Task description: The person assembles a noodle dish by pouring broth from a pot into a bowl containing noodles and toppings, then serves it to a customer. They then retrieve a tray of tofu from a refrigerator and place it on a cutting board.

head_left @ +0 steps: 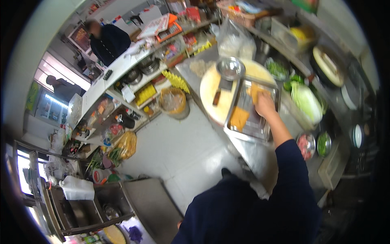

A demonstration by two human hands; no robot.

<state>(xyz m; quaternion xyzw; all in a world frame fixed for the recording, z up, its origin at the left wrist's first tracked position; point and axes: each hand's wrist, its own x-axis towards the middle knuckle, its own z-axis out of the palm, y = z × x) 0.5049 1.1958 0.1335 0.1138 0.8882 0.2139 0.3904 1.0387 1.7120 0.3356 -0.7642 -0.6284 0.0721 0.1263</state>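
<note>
My right hand [264, 104] grips a flat orange-brown food piece [255, 91] over a rectangular metal tray [253, 122]. Another such square piece [239, 118] lies in the tray's lower left. The tray rests partly on a round cutting board [208, 88], beside a cleaver with a dark handle [216, 97]. A metal bowl [230, 68] stands at the board's upper part. Of my left hand [179, 224] only a small bit shows at my side, by my dark sleeve; its fingers are hidden.
Right of the tray lie a napa cabbage [306, 102] and small bowls of chopped meat [306, 146] and greens [324, 144]. A lined bin [173, 102] stands on the floor. A metal sink [80, 210] is at lower left. Two people [111, 42] are beyond the shelved counter [94, 94].
</note>
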